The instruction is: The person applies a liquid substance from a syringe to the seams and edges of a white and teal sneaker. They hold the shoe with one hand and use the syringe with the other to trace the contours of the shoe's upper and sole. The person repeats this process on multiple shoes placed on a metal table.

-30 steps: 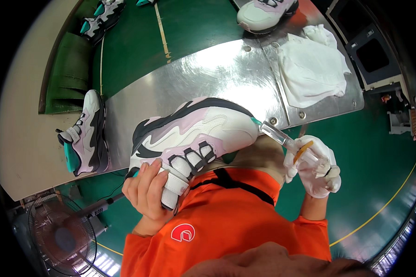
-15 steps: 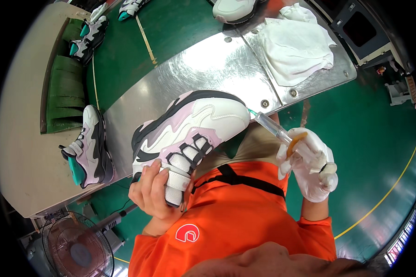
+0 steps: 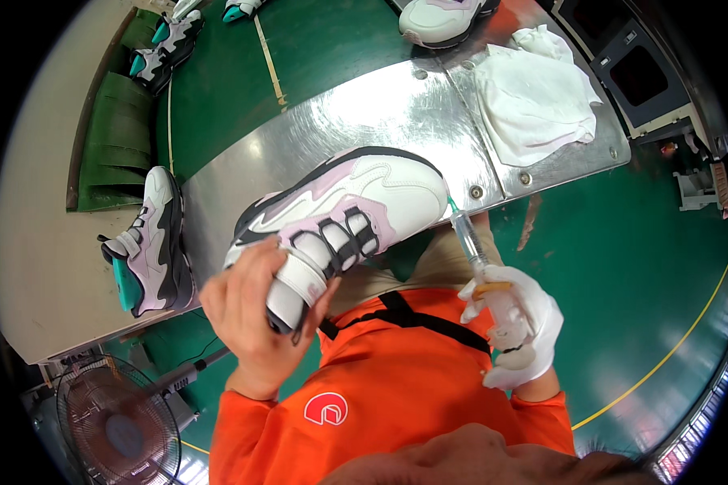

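Note:
My bare left hand [image 3: 253, 311] grips a white and lilac sneaker [image 3: 380, 206] with black laces by its collar and tongue strap. The sneaker lies tilted on its side, its toe pointing right, above the edge of the metal work plate [image 3: 315, 121]. In my white-gloved right hand [image 3: 519, 327] is a clear syringe [image 3: 469, 242] with an amber-coloured flange and a green needle tip. That tip is at the sneaker's toe, by the sole edge; whether it touches cannot be made out. My right fingers wrap round the barrel.
A white cloth [image 3: 534, 105] lies on the plate's right part. Another sneaker [image 3: 158, 250] stands at the left, and one [image 3: 441, 20] at the far edge. Several more sit on the far-left green surface. A fan [image 3: 121, 428] stands lower left; grey equipment [image 3: 639, 77] is far right.
The sneaker has been turned slightly, showing more of its upper. My right hand has moved down and left, bringing the syringe more upright, its tip still near the toe.

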